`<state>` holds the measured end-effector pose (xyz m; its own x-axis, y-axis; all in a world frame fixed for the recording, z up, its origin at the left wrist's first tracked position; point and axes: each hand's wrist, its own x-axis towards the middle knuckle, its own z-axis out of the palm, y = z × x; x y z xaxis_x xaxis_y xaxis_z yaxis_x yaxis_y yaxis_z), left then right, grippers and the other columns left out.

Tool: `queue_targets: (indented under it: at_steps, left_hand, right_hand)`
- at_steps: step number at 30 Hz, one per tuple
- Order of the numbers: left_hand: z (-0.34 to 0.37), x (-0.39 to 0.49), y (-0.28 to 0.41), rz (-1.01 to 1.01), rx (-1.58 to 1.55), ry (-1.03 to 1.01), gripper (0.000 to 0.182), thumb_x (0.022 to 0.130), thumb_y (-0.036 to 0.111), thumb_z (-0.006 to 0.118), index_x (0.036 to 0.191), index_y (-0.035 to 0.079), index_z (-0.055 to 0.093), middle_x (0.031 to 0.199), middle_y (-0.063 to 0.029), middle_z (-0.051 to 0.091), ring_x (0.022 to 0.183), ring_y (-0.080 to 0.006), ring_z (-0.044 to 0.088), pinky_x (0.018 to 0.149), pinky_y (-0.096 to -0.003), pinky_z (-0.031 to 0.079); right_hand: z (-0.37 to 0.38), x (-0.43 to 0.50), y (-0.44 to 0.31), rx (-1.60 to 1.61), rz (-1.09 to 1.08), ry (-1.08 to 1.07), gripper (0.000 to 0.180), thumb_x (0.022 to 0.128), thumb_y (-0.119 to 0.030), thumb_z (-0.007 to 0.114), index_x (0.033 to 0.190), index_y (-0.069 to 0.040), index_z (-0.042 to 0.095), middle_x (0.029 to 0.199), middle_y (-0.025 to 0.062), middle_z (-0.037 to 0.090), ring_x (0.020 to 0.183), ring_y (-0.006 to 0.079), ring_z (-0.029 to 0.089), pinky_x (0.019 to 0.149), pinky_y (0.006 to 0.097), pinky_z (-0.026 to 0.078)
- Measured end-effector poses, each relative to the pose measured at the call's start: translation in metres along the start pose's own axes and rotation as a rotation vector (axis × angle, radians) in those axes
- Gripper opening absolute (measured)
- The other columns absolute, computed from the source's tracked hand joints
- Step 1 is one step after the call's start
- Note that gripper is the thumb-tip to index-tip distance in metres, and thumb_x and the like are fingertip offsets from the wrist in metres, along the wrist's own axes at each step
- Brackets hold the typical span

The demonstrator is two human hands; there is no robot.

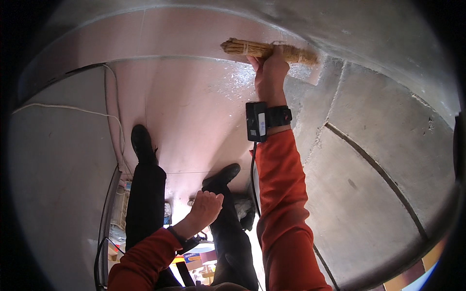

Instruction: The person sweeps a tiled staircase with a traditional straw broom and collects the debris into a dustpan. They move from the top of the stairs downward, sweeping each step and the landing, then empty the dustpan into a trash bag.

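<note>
My right hand (272, 71) grips a bundled straw hand brush (238, 47) around its middle, with the thumb and fingers wrapped over it. The brush lies nearly level across the far side. Its bound stalk end points left, and its frayed, blurred end (309, 57) points right, close to the corner with the grey wall. Pale crumbs and dust (236, 78) are scattered just below it on the pinkish floor (174, 94). In front of my right leg, my left hand (206, 208) is curled into a loose fist, with nothing visible in it.
A grey wall (364, 152) on the right has a long dark groove (378, 169). To the left, a white cable (69, 107) crosses a grey panel (62, 152). My black shoes (141, 140) stand on the floor. Behind my legs are a stuffed plastic bag (244, 209) and assorted boxes.
</note>
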<state>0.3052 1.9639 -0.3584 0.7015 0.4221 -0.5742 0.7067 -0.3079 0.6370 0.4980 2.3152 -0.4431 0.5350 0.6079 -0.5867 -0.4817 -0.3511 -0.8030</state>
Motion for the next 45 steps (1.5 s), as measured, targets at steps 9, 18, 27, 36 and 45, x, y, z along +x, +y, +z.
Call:
queue_targets:
  at_steps: [9, 18, 27, 36, 45]
  left_hand:
    - [-0.006, 0.001, 0.001, 0.017, -0.034, -0.046, 0.029, 0.083, 0.036, 0.07, 0.093, 0.012, 0.058, 0.078, -0.0054, 0.062, 0.079, -0.0222, 0.064, 0.072, -0.0385, 0.045]
    - [0.0, 0.003, -0.001, -0.01, -0.046, -0.053, 0.028, 0.083, 0.036, 0.07, 0.092, 0.012, 0.059, 0.077, -0.0047, 0.061, 0.077, -0.0213, 0.062, 0.07, -0.0382, 0.044]
    - [-0.002, 0.003, 0.005, -0.006, 0.005, -0.02, 0.017, 0.082, 0.03, 0.068, 0.08, 0.015, 0.059, 0.07, -0.003, 0.063, 0.073, -0.0192, 0.064, 0.067, -0.0369, 0.046]
    - [0.013, -0.005, 0.005, -0.004, 0.121, 0.1, 0.013, 0.087, 0.022, 0.056, 0.076, 0.015, 0.059, 0.07, -0.0052, 0.062, 0.073, -0.0219, 0.064, 0.068, -0.0418, 0.046]
    - [0.01, 0.001, 0.007, 0.011, 0.027, -0.062, 0.008, 0.084, 0.018, 0.057, 0.078, 0.013, 0.06, 0.07, -0.004, 0.062, 0.072, -0.0196, 0.063, 0.068, -0.039, 0.046]
  right_hand:
    - [-0.022, -0.004, 0.007, 0.097, 0.194, -0.057, 0.04, 0.105, -0.03, 0.038, 0.127, 0.003, 0.044, 0.123, 0.0163, 0.057, 0.104, 0.0305, 0.065, 0.081, 0.0397, 0.063]
    - [-0.022, -0.082, 0.054, -0.129, -0.042, -0.021, 0.044, 0.101, -0.033, 0.048, 0.124, 0.004, 0.042, 0.109, 0.0175, 0.058, 0.094, 0.0269, 0.067, 0.068, 0.0374, 0.065]
    - [-0.034, -0.079, 0.068, -0.074, 0.157, -0.015, 0.04, 0.1, -0.032, 0.049, 0.118, 0.003, 0.046, 0.101, 0.0127, 0.059, 0.089, 0.022, 0.066, 0.071, 0.0348, 0.064]
    - [-0.031, -0.116, 0.116, -0.6, -0.104, -0.207, 0.039, 0.098, -0.031, 0.055, 0.114, 0.005, 0.047, 0.093, 0.0193, 0.064, 0.077, 0.0201, 0.065, 0.057, 0.0322, 0.054]
    - [-0.085, -0.147, 0.101, -0.42, 0.071, -0.017, 0.036, 0.099, -0.03, 0.053, 0.117, 0.0, 0.046, 0.1, 0.0142, 0.062, 0.084, 0.0226, 0.069, 0.058, 0.0353, 0.063]
